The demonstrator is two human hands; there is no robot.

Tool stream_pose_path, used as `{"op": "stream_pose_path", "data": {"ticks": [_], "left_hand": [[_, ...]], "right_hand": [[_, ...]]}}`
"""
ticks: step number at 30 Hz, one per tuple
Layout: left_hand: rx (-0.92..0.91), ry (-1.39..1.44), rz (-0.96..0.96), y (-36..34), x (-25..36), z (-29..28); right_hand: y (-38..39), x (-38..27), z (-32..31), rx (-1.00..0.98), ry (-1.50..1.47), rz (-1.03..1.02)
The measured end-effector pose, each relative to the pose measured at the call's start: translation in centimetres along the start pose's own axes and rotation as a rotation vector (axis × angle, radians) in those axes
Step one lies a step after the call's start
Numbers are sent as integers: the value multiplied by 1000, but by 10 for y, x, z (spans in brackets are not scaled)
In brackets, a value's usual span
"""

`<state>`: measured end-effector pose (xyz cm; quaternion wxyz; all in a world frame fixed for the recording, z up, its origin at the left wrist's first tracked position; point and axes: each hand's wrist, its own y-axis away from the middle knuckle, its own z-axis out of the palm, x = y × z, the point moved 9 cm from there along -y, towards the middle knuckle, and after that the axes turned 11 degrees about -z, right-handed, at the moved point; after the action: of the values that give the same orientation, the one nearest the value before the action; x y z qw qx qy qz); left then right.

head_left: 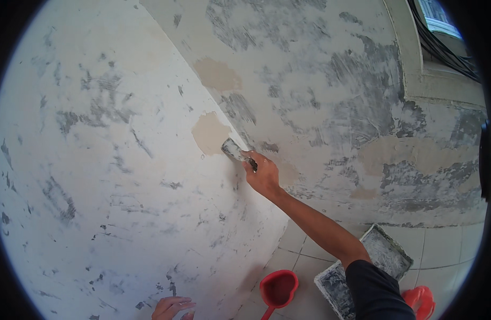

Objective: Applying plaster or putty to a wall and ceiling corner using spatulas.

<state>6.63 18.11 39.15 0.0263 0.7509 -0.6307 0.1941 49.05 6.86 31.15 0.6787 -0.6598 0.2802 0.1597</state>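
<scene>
My right hand is closed round the handle of a putty knife. The knife's wide, smeared blade lies against the wall near the inner corner. It touches the edge of a damp beige patch of filler on the white left wall. At the lower edge my left hand shows only in part, close to the white wall. Its visible fingers are stretched out and hold nothing.
A plaster-smeared grey tray sits on the tiled floor, partly behind my right arm. Beside it stands a red dipper; another red thing is right. The grey-patched wall meets a window frame with black cables.
</scene>
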Motion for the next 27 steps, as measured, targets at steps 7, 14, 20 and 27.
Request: {"op": "stream_pose_path", "data": {"ticks": [7,14,20,27], "left_hand": [[-37,-55,7,-6,2,13],[-60,22,-46,1,-17,20],[-75,50,-70,-1,-19,23],[-69,41,-86,10,-24,18]], "right_hand": [[-54,-33,-1,-15,-149,49],[7,0,4,-32,-65,47],[-31,-4,-7,20,24,-9],[40,21,-1,-91,-6,1]]}}
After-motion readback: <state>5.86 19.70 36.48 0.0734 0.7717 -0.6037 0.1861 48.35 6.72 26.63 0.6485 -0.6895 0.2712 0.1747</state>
